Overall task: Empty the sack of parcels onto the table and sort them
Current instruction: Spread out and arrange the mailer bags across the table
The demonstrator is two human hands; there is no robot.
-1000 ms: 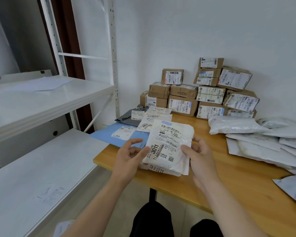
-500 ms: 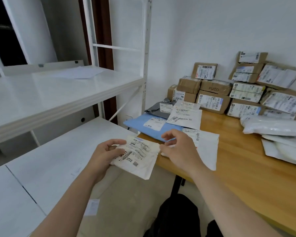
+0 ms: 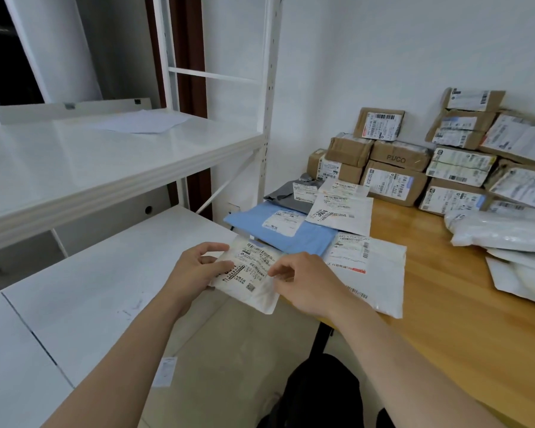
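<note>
small white parcel (image 3: 247,278): held in the air over the gap between the lower shelf (image 3: 105,273) and the worktop's (image 3: 445,304) near-left corner | left hand (image 3: 195,270): fingers curled round its left edge | right hand (image 3: 306,284): fingers pinch its right edge | blue mailer (image 3: 294,234), cardboard boxes (image 3: 386,180): farther back on worktop

Counter (image 3: 445,319), wood, at 4 o'clock in view.
- 12 o'clock edge, against the wall: brown cardboard boxes (image 3: 393,180), labelled, stacked.
- 10 o'clock corner: grey mailer (image 3: 286,196); just in front, blue mailer (image 3: 291,233), overhanging the edge.
- 9 o'clock side: white labelled mailers (image 3: 340,211), overlapping the blue one.
- 3 o'clock: white poly bags (image 3: 501,233), piled.

Upper shelf (image 3: 74,168), white, 10 o'clock: one sheet of paper (image 3: 142,122).

Floor (image 3: 229,350), 6 o'clock: paper slip (image 3: 165,372).
</note>
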